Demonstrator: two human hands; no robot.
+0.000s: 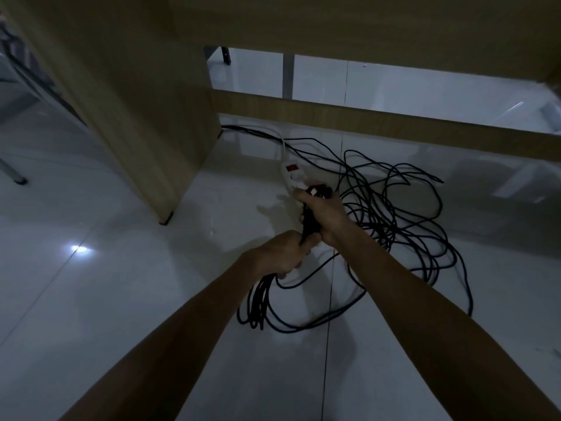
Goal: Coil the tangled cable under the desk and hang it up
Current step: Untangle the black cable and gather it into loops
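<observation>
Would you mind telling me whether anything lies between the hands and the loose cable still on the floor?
Nothing visible does. Both the left hand and right hand already grip the black cable, and its loose loops lie on open floor. A white power strip sits beside the tangle, just beyond the right hand.
</observation>
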